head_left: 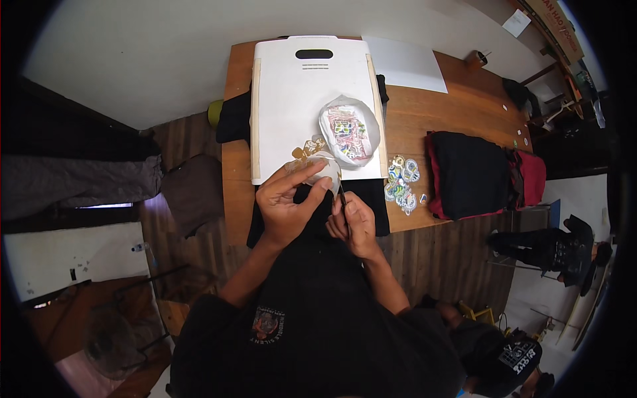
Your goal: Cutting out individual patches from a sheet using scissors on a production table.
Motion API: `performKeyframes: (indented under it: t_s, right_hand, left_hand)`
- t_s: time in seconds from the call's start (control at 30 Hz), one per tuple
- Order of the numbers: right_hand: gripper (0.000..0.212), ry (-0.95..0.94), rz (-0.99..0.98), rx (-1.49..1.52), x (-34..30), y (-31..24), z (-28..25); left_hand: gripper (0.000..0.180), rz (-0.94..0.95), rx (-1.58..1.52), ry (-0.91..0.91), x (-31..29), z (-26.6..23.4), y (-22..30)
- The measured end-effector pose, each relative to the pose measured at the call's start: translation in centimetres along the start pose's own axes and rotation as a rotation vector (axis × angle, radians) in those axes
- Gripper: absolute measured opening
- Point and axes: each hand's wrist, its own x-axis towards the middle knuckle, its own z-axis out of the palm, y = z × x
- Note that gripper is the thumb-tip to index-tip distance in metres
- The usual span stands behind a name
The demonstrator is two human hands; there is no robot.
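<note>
My left hand (286,199) pinches a pale, translucent sheet with gold-brown printed shapes (306,152) between thumb and fingers. Close by, my right hand (355,222) is closed round a slim dark tool (342,198) that looks like scissors. Its tip meets the sheet's right edge, and the fingers hide most of it. Just beyond the hands, a white bag (368,119) stands open on a white board (285,106), with crumpled, colourful printed scraps (348,129) inside. Black cloth (262,215) shows under the board's near edge.
Right of the board, several cut-out colourful stickers (401,186) lie in a pile on the wooden table (415,109). Folded black and red garments (468,176) sit farther right. A white sheet (405,63) and a brown cup (476,60) are at the back. Two people are at the lower right.
</note>
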Motion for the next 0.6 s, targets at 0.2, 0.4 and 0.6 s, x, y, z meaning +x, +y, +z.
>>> performKeyframes:
  t_s: [0.2,0.4,0.6]
  right_hand:
    - [0.032,-0.001,0.016,0.006,-0.2,-0.2,-0.4]
    - [0.033,-0.015,0.034,0.002,-0.2,-0.5,-0.6]
    - [0.033,-0.024,0.033,-0.01,-0.3,-0.4,-1.1]
  left_hand:
    - [0.032,-0.01,0.008,0.007,0.0,0.0,-0.1]
    - [0.032,-0.06,0.01,-0.003,0.0,0.1,0.1]
    - [0.031,-0.036,0.017,0.002,0.0,0.2,-0.2]
